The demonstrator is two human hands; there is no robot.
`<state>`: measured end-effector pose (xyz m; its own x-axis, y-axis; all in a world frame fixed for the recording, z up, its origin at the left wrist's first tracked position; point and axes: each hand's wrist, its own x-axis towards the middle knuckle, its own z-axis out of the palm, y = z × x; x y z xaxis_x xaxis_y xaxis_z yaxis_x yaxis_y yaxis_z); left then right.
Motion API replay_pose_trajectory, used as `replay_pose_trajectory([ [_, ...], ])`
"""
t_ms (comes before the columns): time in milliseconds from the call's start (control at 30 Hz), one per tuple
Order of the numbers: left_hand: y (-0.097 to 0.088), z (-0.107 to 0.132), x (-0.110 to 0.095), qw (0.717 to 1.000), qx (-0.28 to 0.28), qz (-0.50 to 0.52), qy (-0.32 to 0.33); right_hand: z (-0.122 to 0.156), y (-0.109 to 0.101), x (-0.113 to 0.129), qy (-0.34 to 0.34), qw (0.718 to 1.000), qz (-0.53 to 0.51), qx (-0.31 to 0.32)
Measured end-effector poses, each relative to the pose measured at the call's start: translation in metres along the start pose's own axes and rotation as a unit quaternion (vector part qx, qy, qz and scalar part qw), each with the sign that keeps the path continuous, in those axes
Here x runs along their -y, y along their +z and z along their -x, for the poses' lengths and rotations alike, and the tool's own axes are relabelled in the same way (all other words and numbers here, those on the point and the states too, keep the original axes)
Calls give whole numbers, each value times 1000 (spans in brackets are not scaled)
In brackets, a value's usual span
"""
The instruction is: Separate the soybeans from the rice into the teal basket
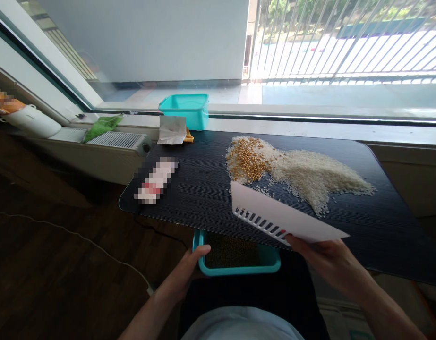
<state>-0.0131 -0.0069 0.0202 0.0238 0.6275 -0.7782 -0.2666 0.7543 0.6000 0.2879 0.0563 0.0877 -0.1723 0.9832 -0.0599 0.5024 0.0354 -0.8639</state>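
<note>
White slotted panel (279,215) in right hand (329,259), long axis pointing forward-left

Rice (306,171) lies on the right side of the counter (203,189), with beans (249,158) on its left end. A blurry thing (157,182) lies at the left. A back tub (192,113) stands by the window (295,115) (a paper (172,130) is before it). A front tub (239,271), grains (232,251) inside, sits under the near edge.

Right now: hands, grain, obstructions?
Left hand holds lower teal plastic bin. Right hand holds white slotted sheet. Golden, white grains heaped on black table; sheet partly hides table.
</note>
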Motion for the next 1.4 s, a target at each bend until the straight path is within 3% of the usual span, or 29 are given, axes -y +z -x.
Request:
replay_pose_trajectory([
  [167,5,-3,-1,1000,10,1,-11,-8,-9,-13,37,998,3,-60],
  [667,6,-2,-2,1000,21,0,-10,-15,-6,-7,33,999,-16,-18],
  [867,4,-5,1,1000,21,-4,-11,-23,-3,-5,37,999,-17,-31],
  [1067,2,-5,2,1000,21,2,-11,-23,-1,-1,38,999,-34,6],
  [1400,3,-3,-1,1000,6,3,-16,-10,-9,-8,63,997,-45,-25],
])
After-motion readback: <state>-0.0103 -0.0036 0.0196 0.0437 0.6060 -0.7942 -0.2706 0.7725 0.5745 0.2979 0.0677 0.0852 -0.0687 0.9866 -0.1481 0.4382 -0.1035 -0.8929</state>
